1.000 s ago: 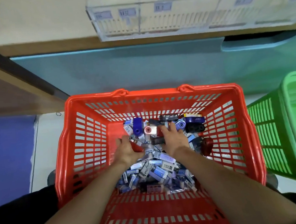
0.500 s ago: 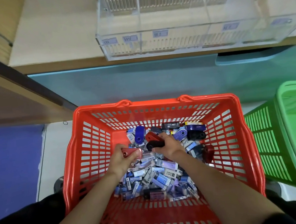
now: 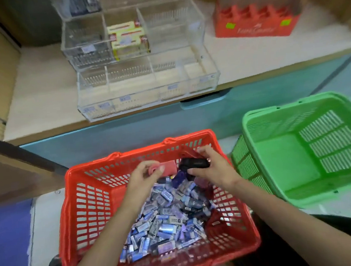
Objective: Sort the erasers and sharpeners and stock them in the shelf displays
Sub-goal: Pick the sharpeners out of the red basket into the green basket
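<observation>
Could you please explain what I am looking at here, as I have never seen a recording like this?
There is no machine here: a person wears a camera on the head, looking down at their own bare hands. The left hand holds a pinkish-red piece and the right hand grips a black piece, probably sharpeners. Both hands are over a red basket holding a heap of small wrapped erasers. A green basket stands to its right. On the shelf ahead sits a clear display with compartments, where the goods should go.
</observation>
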The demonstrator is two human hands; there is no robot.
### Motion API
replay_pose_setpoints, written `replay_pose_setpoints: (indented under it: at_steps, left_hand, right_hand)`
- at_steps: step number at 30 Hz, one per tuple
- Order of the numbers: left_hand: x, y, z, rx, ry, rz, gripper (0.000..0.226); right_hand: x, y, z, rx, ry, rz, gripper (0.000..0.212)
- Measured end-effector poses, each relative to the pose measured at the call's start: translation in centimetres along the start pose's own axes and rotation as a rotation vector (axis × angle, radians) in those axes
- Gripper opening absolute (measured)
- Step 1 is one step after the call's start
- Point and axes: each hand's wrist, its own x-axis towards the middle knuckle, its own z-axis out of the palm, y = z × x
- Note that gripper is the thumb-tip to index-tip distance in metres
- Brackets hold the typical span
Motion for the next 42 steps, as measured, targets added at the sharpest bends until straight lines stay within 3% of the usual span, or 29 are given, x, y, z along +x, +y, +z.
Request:
replay_pose_setpoints:
  at_steps: [5,12,14,18,21,24,29,32,36,42]
  left_hand:
    - [0.7,7.0,8.7,-0.003,-0.166,0.164,0.026]
    - [2.3,8.7,23.0,0.216,-0.338,0.200,0.028]
    - [3.2,7.4,25.6,0.472,-0.356,0.308,0.020]
    - [4.2,5.3,27.5,1.271,-0.427,0.588,0.034]
    - [5.1,4.7,26.8,1.528,-0.418,0.720,0.030]
    - [6.1,4.1,25.6,1.587,-0.364,0.613,0.021]
    - [7.8,3.4,27.1,1.697,-0.327,0.381,0.026]
    - [9.0,1.4,30.9,1.403,-0.329,0.227,0.017]
    - [11.7,-2.6,33.7,0.803,-0.260,-0.284,0.024]
    - [13.3,-6.8,34.0,0.642,-0.212,-0.510,0.040]
  right_hand:
    - [-3.6,-2.2,-13.0,0.059,0.132,0.071,0.042]
    - [-6.4,6.5,-23.7,-0.007,0.206,0.419,0.047]
    - [-5.7,9.8,-23.6,-0.033,0.196,0.494,0.051]
    - [-3.7,14.1,-21.9,-0.064,0.145,0.582,0.057]
    - [-2.1,15.4,-20.9,-0.076,0.103,0.565,0.056]
    - [-0.6,15.9,-20.4,-0.067,0.103,0.539,0.055]
    - [2.0,17.2,-19.7,-0.097,0.093,0.562,0.051]
    - [3.8,18.9,-19.2,-0.137,0.090,0.584,0.050]
    - [5.8,21.9,-19.3,-0.109,0.104,0.676,0.050]
    - [7.6,25.3,-18.2,0.087,0.133,0.777,0.057]
